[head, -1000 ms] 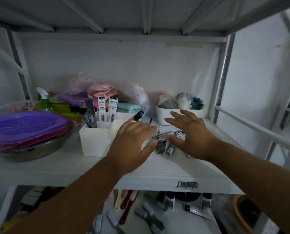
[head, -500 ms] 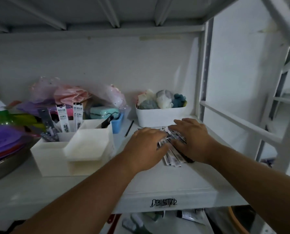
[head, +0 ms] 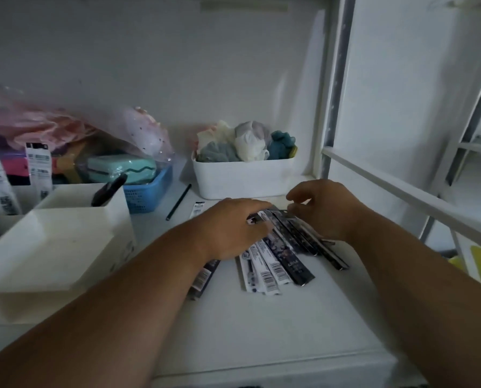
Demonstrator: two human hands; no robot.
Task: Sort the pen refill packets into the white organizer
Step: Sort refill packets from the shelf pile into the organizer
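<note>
Several pen refill packets [head: 278, 261], some white and some dark, lie fanned out on the white shelf [head: 261, 331]. My left hand [head: 230, 228] lies on their left part, its fingers curled onto the top ends. My right hand [head: 320, 208] is at their far end, thumb and fingers pinching the top of the dark packets. One more packet [head: 203, 278] pokes out under my left wrist. The white organizer [head: 57, 247] stands at the left, with two refill packets [head: 39, 166] upright in a back compartment.
A white bin of small cloths [head: 242, 175] stands right behind the packets. A blue basket [head: 147, 191] with a teal case sits behind the organizer, and a pencil [head: 179, 201] lies between them. A white rail [head: 401, 189] and upright post border the right side.
The view has moved closer and to the right. Both hands went from lying flat on the pile to curling round the packets' far ends; the right hand's fingers have lifted and pinch.
</note>
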